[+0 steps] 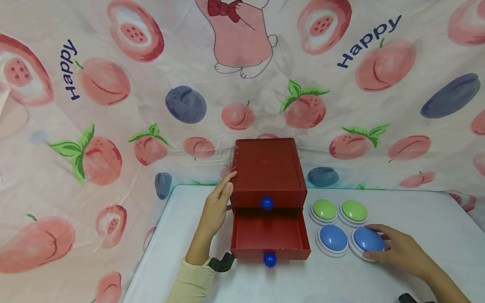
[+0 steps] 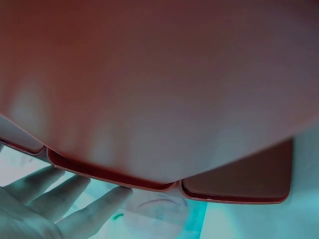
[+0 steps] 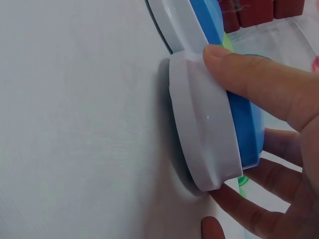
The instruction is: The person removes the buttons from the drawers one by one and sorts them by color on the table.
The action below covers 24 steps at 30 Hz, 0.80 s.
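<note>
A small red drawer cabinet (image 1: pixel 269 168) stands at the back of the table, its lower drawer (image 1: pixel 270 235) pulled out with nothing visible inside. My left hand (image 1: pixel 216 210) lies along the cabinet's left side, fingers fairly straight; in the left wrist view the fingertips (image 2: pixel 122 193) meet the red edge. To the right, my right hand (image 1: pixel 403 250) grips a round blue push button (image 1: pixel 368 240) with a white base, the thumb at its near side and fingers round the far side. In the right wrist view this button (image 3: pixel 207 124) sits between thumb and fingers, close over the white tabletop.
Another blue push button (image 1: pixel 332 238) sits just left of the gripped one. Behind them are two green push buttons (image 1: pixel 324 209). Blue ball knobs (image 1: pixel 270 260) stick out from the drawer fronts. A fruit-printed cloth (image 1: pixel 242 97) hangs behind the white table (image 1: pixel 341 286).
</note>
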Available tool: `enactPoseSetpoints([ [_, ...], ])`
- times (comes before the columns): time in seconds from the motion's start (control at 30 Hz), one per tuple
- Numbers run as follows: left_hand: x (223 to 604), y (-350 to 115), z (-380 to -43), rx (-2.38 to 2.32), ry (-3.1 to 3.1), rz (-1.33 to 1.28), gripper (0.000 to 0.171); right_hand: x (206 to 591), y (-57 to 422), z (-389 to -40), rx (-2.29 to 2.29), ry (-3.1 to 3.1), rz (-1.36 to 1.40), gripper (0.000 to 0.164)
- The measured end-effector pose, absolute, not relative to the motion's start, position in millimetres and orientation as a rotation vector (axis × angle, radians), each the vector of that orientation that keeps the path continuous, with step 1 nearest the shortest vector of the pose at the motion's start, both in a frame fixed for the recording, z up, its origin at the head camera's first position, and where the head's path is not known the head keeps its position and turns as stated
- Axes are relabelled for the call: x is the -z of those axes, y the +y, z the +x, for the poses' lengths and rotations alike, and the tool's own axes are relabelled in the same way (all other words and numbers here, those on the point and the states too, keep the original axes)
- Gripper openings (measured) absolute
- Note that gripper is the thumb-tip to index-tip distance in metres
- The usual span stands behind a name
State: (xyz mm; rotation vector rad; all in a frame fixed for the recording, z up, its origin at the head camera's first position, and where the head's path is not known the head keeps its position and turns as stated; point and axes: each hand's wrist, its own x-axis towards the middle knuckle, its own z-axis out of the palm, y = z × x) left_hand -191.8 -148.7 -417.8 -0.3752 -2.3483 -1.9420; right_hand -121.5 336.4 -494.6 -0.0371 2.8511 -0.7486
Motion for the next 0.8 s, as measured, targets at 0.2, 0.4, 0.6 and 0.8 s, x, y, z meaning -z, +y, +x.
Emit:
enactPoseSetpoints([
  [0.2,417.4,-149.1,-191.5,1.939,-2.346,-0.382,0.042,496.3,336.8,-124.3,0.742,2.831,-0.027,0.095],
  [0.4,418.8,-149.3,-193.0,1.929,-2.363,-0.362,0.040,497.4,337.2,-123.6,0.752,2.844,-0.038,0.095],
  [0.6,420.0,-149.3,-193.6,1.927,-2.366,-0.361,0.040,498.9,336.4,-123.0,0.741,2.874,-0.040,0.096],
  [0.8,418.6,-149.3,-192.4,1.935,-2.361,-0.364,0.040,499.5,334.3,-124.0,0.725,2.864,-0.019,0.099],
])
